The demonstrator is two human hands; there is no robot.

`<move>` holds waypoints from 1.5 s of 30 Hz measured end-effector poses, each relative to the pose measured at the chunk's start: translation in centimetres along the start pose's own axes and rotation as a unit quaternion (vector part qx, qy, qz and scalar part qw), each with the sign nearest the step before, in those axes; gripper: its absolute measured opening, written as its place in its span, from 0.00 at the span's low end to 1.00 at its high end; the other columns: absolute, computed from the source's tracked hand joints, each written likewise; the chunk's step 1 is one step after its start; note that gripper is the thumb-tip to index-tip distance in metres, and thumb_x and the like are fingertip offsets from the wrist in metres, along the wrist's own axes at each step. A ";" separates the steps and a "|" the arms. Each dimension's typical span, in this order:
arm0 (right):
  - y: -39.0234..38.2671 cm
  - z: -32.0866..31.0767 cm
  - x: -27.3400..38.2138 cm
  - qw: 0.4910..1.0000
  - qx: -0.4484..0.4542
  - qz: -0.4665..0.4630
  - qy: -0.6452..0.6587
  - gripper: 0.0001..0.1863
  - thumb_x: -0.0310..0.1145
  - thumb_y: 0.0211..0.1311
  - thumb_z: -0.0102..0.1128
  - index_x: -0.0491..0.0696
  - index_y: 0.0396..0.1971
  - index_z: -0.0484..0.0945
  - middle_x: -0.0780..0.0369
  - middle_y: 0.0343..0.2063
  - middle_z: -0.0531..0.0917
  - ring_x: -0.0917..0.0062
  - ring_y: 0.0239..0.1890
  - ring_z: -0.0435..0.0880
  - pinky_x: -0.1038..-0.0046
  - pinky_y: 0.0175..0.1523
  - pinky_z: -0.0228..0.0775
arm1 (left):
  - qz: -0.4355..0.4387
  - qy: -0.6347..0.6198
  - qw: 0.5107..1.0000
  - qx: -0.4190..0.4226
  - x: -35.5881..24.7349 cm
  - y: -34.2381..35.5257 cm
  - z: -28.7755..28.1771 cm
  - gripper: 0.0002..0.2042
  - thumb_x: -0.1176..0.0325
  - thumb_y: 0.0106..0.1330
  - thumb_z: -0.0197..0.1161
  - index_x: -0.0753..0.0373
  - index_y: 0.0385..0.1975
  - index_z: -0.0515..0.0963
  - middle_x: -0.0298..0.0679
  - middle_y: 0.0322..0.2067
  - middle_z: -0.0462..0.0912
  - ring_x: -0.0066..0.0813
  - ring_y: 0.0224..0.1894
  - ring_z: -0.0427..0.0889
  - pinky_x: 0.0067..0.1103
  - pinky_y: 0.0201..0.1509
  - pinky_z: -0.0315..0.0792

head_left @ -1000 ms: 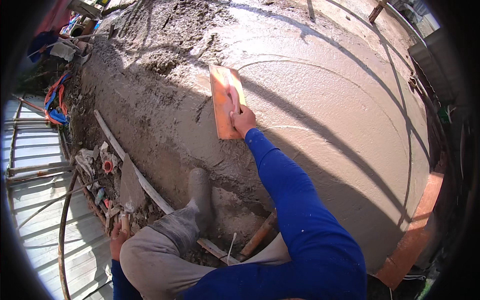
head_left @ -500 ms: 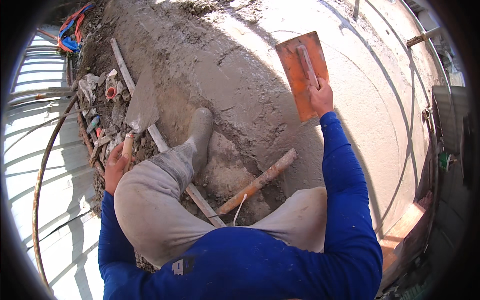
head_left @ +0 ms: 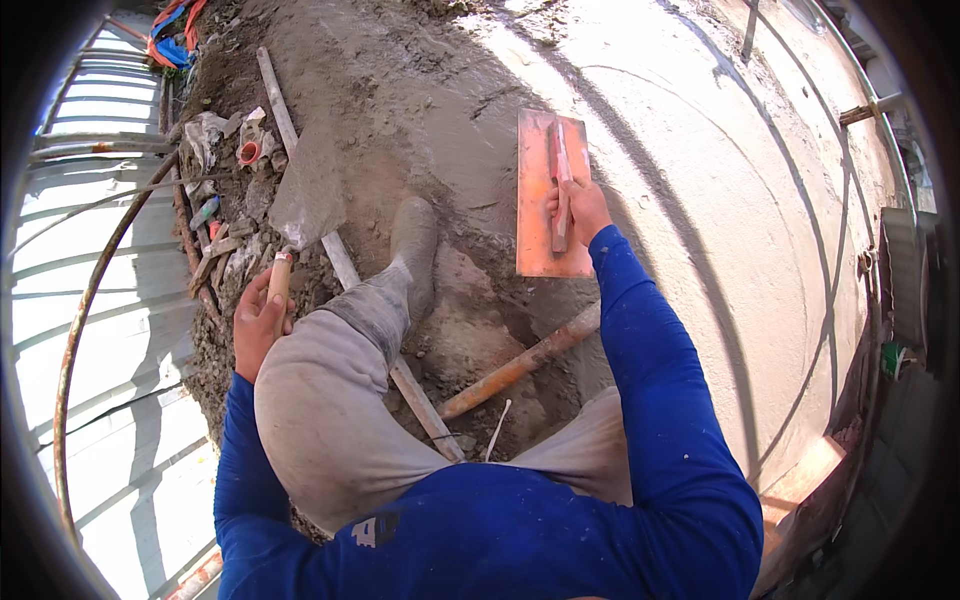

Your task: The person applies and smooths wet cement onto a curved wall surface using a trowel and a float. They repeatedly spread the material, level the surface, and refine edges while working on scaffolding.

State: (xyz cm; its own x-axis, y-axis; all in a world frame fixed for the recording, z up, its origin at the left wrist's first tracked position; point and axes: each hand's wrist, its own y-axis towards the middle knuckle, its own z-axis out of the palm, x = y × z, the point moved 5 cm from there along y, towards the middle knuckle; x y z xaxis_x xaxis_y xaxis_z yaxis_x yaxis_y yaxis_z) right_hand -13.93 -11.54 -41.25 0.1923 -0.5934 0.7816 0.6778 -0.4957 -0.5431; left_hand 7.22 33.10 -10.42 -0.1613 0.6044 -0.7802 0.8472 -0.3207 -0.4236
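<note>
My right hand (head_left: 583,212) is wrapped round the handle of an orange rectangular plastering float (head_left: 535,215), which lies over the wet grey mortar (head_left: 710,200). The float's back with its long handle faces up. At the left, beside my bent knee, my left hand (head_left: 262,318) grips the wooden handle of a pointing trowel (head_left: 308,195). Its broad blade is coated in grey mortar and points away from me, above the rubble and a pale wooden strip. Whether the float presses on the mortar cannot be made out.
A pale wooden strip (head_left: 405,385) and a rusty pipe (head_left: 525,362) lie between my legs. Rubble with a red pipe end (head_left: 249,153) borders the mortar on the left, beside corrugated metal sheeting (head_left: 110,350). Blue and orange cloth (head_left: 175,40) lies at the far left.
My right hand has drawn the float left and nearer to me, and the float has turned more upright in the view. My left hand still holds the trowel; the whole view has shifted slightly.
</note>
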 end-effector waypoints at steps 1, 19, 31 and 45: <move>0.3 0.9 -1.1 1.000 0.003 0.003 -0.021 0.14 0.36 0.78 0.55 0.38 0.48 0.76 0.59 0.33 0.84 0.78 0.30 0.84 0.72 0.37 0.79 | 0.012 0.014 1.000 -0.010 -0.5 0.1 -0.2 0.26 0.68 0.74 0.59 0.63 0.71 0.68 0.38 0.36 0.82 0.17 0.24 0.74 0.16 0.29 0.71; -2.9 6.3 -10.8 0.813 -0.129 -0.034 -0.566 0.15 0.34 0.69 0.54 0.44 0.51 0.71 0.45 0.44 0.85 0.47 0.45 0.87 0.48 0.49 0.78 | 0.172 0.086 0.963 -0.186 -5.3 -5.9 -5.9 0.25 0.70 0.73 0.58 0.65 0.70 0.68 0.41 0.44 0.81 0.15 0.30 0.72 0.15 0.35 0.70; 0.5 -2.9 -0.9 0.772 -0.286 -0.074 -0.563 0.19 0.40 0.67 0.57 0.47 0.52 0.70 0.44 0.41 0.86 0.44 0.45 0.86 0.44 0.50 0.75 | 0.161 0.066 0.966 -0.191 -5.2 -4.1 -6.9 0.25 0.71 0.75 0.57 0.65 0.71 0.66 0.43 0.46 0.82 0.16 0.33 0.74 0.14 0.36 0.70; 1.1 -16.0 1.3 0.757 -0.414 -0.074 -0.500 0.15 0.38 0.73 0.57 0.44 0.50 0.73 0.43 0.44 0.86 0.46 0.49 0.86 0.47 0.54 0.77 | 0.137 0.076 0.959 -0.236 -3.2 -7.7 -7.5 0.25 0.74 0.75 0.54 0.66 0.72 0.64 0.44 0.52 0.79 0.16 0.34 0.72 0.15 0.39 0.69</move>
State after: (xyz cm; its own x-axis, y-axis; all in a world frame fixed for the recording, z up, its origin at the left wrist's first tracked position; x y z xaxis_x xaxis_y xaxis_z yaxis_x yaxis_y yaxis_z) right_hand -24.24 -23.03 -45.73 0.8793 0.0793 0.4696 0.1469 -0.9831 -0.1090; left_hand 5.06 39.14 -1.22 0.1454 0.6547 -0.7418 0.9878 -0.1385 0.0714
